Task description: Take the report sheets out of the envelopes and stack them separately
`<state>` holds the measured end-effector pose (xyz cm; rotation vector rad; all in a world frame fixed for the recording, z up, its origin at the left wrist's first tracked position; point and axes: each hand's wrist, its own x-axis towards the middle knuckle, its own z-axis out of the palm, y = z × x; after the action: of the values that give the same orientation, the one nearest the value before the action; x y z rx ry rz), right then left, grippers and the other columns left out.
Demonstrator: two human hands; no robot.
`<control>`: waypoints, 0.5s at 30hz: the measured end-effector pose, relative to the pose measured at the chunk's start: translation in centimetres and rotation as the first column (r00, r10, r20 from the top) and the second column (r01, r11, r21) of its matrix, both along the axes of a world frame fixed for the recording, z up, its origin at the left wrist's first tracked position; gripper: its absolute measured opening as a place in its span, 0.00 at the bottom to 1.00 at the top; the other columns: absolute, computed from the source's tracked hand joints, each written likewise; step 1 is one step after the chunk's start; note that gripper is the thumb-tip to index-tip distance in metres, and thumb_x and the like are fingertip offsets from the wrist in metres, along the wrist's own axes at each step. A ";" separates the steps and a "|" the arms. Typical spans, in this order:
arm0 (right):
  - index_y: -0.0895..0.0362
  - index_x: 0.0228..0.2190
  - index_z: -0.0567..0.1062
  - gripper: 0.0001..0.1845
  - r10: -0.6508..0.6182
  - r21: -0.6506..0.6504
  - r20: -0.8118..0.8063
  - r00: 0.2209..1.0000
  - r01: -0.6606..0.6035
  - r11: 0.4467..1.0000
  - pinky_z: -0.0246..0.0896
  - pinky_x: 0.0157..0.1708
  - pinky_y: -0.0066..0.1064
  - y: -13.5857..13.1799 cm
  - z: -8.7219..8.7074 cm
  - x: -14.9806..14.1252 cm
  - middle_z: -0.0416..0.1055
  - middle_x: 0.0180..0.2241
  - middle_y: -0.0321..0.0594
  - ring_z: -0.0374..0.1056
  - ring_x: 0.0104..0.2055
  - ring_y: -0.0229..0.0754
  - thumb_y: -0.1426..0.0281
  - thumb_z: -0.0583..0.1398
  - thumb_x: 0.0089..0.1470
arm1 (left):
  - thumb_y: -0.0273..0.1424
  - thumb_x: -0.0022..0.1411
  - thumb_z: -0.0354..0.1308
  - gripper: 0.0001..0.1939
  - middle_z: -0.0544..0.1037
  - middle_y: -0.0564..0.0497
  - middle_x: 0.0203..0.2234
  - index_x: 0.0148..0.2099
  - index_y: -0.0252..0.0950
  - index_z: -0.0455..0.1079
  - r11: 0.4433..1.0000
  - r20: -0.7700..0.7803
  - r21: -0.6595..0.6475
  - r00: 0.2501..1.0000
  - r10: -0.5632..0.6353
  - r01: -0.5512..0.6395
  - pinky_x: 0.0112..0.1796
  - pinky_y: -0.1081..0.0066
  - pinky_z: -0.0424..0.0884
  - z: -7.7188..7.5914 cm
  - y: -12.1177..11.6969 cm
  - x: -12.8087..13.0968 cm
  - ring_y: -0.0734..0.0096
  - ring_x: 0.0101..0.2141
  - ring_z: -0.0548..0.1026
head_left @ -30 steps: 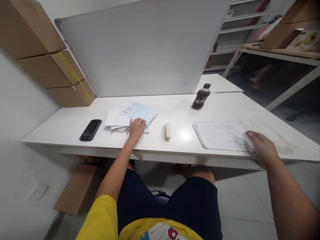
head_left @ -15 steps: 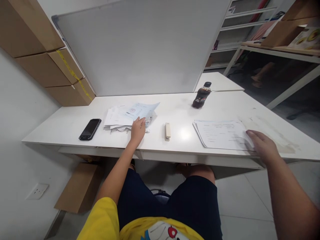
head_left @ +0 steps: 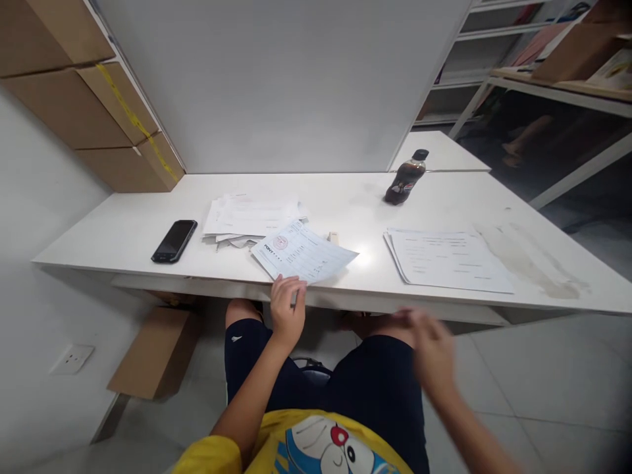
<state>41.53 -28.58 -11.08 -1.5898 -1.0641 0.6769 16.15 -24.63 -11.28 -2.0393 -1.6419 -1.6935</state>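
Observation:
A light blue printed sheet [head_left: 303, 253] with a red stamp is pinched at its near edge by my left hand [head_left: 288, 306], in front of the desk's edge. It partly covers a cream stapler [head_left: 334, 237] behind it. Left of the stapler, a loose pile of white papers [head_left: 251, 214] lies on the desk. My right hand [head_left: 434, 349] hangs in the air over my right thigh, smeared by motion; its fingers cannot be made out. Beyond it, a flat stack of printed pages [head_left: 449, 260] rests on the desk, untouched.
On the white desk [head_left: 108, 227] lie a black phone [head_left: 174, 241] at the left and a dark soda bottle [head_left: 407, 178] standing at the back right. A whiteboard [head_left: 281, 85] rises behind. Cardboard boxes [head_left: 99, 112] are stacked at the left; another box [head_left: 153, 352] sits below.
My left hand has drawn the blue sheet off the pile, toward me and rightward. My right hand has let go of the page stack and moved left, off the desk. The view has tilted down slightly.

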 end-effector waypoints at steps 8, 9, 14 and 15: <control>0.43 0.38 0.80 0.13 0.260 0.050 -0.819 0.511 -0.387 0.921 0.69 0.37 0.41 -2.2 1.0 -12.8 0.78 0.43 0.35 0.72 0.44 0.49 0.56 0.65 0.50 | 0.28 0.67 0.50 0.05 0.80 0.49 0.41 0.42 0.43 0.66 0.962 -0.386 0.152 0.910 -0.152 0.225 0.56 0.52 0.68 -2.9 -3.9 -1.7 0.64 0.52 0.75; 0.44 0.35 0.80 0.11 0.247 0.036 -0.831 0.498 -0.395 0.918 0.68 0.35 0.39 -1.7 1.1 -12.9 0.78 0.40 0.34 0.73 0.41 0.48 0.57 0.67 0.48 | 0.28 0.67 0.51 0.05 0.80 0.49 0.41 0.42 0.43 0.65 0.960 -0.407 0.153 0.900 -0.154 0.234 0.57 0.53 0.66 -3.1 -4.1 -1.9 0.64 0.53 0.74; 0.48 0.28 0.79 0.10 0.157 -0.055 -0.841 0.518 -0.371 0.927 0.63 0.31 0.35 -1.0 -0.3 -12.4 0.77 0.31 0.34 0.70 0.31 0.43 0.60 0.69 0.41 | 0.33 0.66 0.55 0.03 0.78 0.47 0.45 0.42 0.45 0.68 0.984 -0.462 0.072 0.880 -0.112 0.163 0.64 0.50 0.51 -3.9 -5.8 -2.2 0.60 0.59 0.66; 0.49 0.27 0.79 0.10 0.145 -0.065 -0.839 0.525 -0.361 0.930 0.62 0.30 0.34 -1.1 -0.6 -12.3 0.77 0.29 0.34 0.69 0.30 0.42 0.60 0.70 0.40 | 0.36 0.66 0.56 0.06 0.76 0.45 0.48 0.45 0.45 0.68 0.991 -0.410 0.053 0.908 -0.088 0.120 0.65 0.48 0.47 -4.2 -6.2 -2.2 0.58 0.62 0.62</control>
<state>29.25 -29.67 -11.71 -1.0438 -0.4844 1.6205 13.98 -30.87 -15.49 -2.2797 -1.3336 -1.2146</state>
